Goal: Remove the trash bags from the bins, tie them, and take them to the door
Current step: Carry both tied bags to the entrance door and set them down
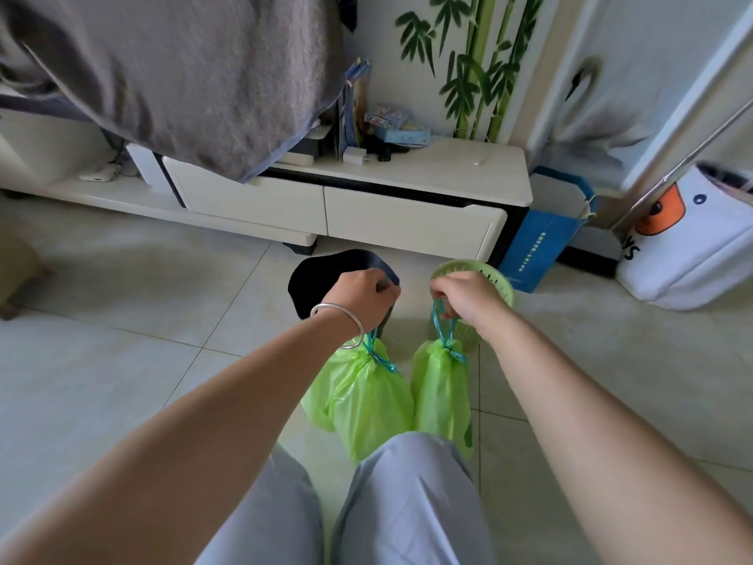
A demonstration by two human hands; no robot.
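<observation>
On the left, a grey blanket point(171, 75) is draping over the low white cabinet point(407, 185) and hiding much of its top. Moving inward, the left hand point(362, 297) is curling tight around the drawstring of the left green bag point(362, 397), which is hanging tied below the wrist in front of the black bin point(322, 279); gripping the cord rather than the plastic is probably keeping the neck cinched and the load swinging free for carrying. Just beside it, the right hand point(468, 295) is pinching the blue loop of the right green bag point(442, 393) the same way, over the green slatted bin point(495, 279). Both bags seem to be out of their bins and knotted, so the walk to the door looks like what remains. The bags' bottoms are disappearing behind the person's grey trouser legs point(366, 503), the fingertips are tucking out of sight, and whether the bins are holding fresh liners is hard to tell. No door is clearly showing.
</observation>
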